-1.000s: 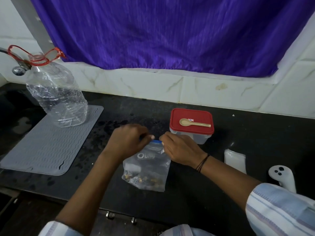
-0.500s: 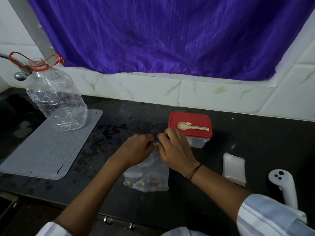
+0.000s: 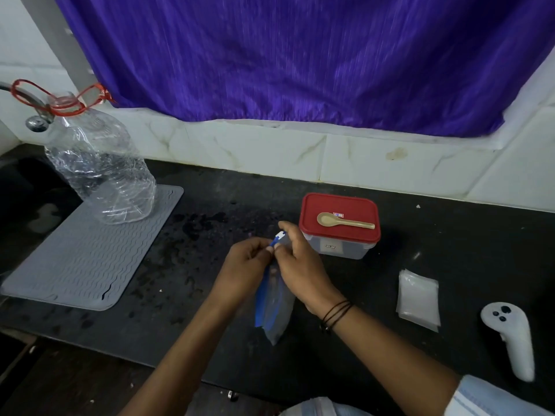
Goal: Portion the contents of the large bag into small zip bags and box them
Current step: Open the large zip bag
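On the black counter [image 3: 420,235], near its front edge, both hands meet at the top of the large bag [image 3: 274,307]. From the head camera, the left hand [image 3: 244,265] has its fingers curled in, pinching the bag's top edge, and the right hand [image 3: 300,265] pinches the same edge from the other side, fingers bent round the blue-and-white zip slider [image 3: 279,236]. Left and right fingertips touch or nearly touch. The bag hangs below them, seen almost edge-on, its blue zip strip running down the left side; its lower end looks to reach the counter, but whether it rests there I cannot tell. Its contents are too blurred to make out.

Just behind the right hand stands the box [image 3: 341,235], its red lid on, with a spoon [image 3: 344,221] lying across the lid. To the right, apart from the hands, lies a flat stack of small bags [image 3: 419,298], and beyond it a white controller [image 3: 510,334]. At far left a clear bottle [image 3: 99,169] stands on a grey mat [image 3: 84,259]. A purple curtain [image 3: 300,55] hangs behind.
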